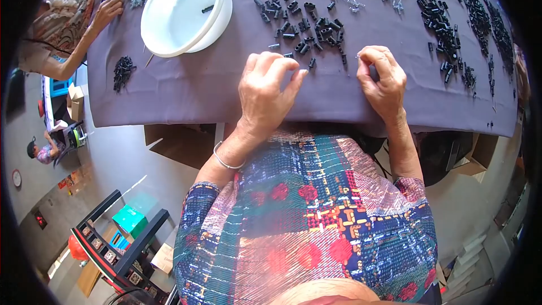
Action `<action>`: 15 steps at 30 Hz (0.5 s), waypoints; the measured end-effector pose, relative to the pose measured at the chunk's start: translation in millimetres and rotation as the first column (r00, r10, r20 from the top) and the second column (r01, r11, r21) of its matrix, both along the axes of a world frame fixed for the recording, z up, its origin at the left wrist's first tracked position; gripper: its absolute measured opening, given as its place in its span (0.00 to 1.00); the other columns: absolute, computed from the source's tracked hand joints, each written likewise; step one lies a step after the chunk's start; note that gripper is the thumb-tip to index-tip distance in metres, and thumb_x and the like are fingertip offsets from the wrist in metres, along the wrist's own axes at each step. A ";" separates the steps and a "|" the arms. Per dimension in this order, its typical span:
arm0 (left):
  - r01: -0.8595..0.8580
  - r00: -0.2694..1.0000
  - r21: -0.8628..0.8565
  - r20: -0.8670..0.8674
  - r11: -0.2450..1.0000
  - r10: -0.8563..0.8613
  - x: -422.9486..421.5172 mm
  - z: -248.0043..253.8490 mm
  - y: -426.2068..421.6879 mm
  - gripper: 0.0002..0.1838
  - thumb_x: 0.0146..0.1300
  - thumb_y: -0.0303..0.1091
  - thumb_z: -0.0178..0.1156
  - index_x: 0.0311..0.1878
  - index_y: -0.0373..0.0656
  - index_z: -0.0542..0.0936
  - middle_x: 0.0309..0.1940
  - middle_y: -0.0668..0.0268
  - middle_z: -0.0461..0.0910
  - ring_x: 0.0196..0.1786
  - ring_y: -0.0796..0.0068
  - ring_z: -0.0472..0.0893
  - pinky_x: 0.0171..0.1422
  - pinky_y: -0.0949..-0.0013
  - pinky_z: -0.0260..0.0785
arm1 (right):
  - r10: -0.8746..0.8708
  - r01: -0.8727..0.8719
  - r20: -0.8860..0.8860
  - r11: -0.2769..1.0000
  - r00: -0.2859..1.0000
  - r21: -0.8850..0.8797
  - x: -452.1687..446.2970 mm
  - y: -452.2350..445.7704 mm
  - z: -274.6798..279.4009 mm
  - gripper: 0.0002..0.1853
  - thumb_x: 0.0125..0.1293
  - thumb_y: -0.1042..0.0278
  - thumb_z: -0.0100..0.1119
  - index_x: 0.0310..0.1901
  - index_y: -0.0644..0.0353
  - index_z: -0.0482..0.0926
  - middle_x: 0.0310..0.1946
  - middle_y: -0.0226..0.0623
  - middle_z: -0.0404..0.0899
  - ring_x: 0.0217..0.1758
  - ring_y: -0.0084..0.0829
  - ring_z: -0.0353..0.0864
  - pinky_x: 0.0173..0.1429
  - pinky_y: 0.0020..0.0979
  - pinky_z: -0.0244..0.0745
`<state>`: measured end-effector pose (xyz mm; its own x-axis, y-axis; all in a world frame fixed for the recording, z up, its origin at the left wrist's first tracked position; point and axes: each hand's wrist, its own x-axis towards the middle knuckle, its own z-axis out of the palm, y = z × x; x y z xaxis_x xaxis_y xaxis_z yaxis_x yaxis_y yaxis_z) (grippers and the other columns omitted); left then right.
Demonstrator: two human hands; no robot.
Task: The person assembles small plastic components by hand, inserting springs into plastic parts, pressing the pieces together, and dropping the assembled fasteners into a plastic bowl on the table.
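My left hand (264, 93) is just above the cloth, with its fingers curled and the thumb close to the index finger. Whatever may lie between them is hidden. Near its thumb is a small black cylindrical part (311, 63). To the right, my right hand (385, 82) is closed in a pinch, and a tiny speck shows at its fingertips, too small to name. Between and beyond both hands lies a loose pile of black cylindrical parts (327, 31). Another black part (344, 59) lies left of my right hand.
A white plastic bowl (212, 31) stands at the left, with a black piece inside. Metal springs (353, 4) lie at the back. More black parts (440, 22) are heaped at the right, and a small pile (123, 73) lies far left. Another person's hand (107, 14) rests at the left edge.
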<state>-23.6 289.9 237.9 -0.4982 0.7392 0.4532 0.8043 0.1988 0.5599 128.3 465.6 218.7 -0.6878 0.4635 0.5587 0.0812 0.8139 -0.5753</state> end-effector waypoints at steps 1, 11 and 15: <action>-0.016 1.000 -0.003 0.005 1.000 0.016 -3.1 1.5 2.3 0.10 0.49 0.26 0.73 0.33 0.44 0.82 0.32 0.66 0.80 0.38 0.64 0.77 0.45 0.64 0.70 | -0.016 0.016 -0.029 1.000 0.999 -0.014 -0.3 -0.3 -2.2 0.13 0.49 0.86 0.64 0.37 0.62 0.77 0.33 0.40 0.80 0.37 0.41 0.82 0.43 0.36 0.78; -0.043 0.994 -0.201 -0.109 0.979 0.021 -23.5 0.5 27.5 0.08 0.52 0.34 0.72 0.34 0.46 0.84 0.33 0.68 0.79 0.42 0.63 0.76 0.48 0.63 0.70 | -0.040 0.036 -0.082 0.998 0.996 -0.049 1.3 -2.1 -6.7 0.13 0.49 0.87 0.63 0.37 0.62 0.77 0.33 0.40 0.80 0.37 0.41 0.82 0.43 0.36 0.78; 0.017 0.997 -0.279 -0.071 0.960 -0.038 -24.2 5.3 32.0 0.09 0.51 0.35 0.72 0.33 0.46 0.84 0.32 0.67 0.79 0.42 0.62 0.75 0.49 0.62 0.70 | -0.039 0.035 -0.090 0.998 0.995 -0.052 1.6 -2.4 -6.5 0.13 0.49 0.87 0.63 0.37 0.63 0.77 0.33 0.41 0.80 0.36 0.41 0.82 0.42 0.35 0.78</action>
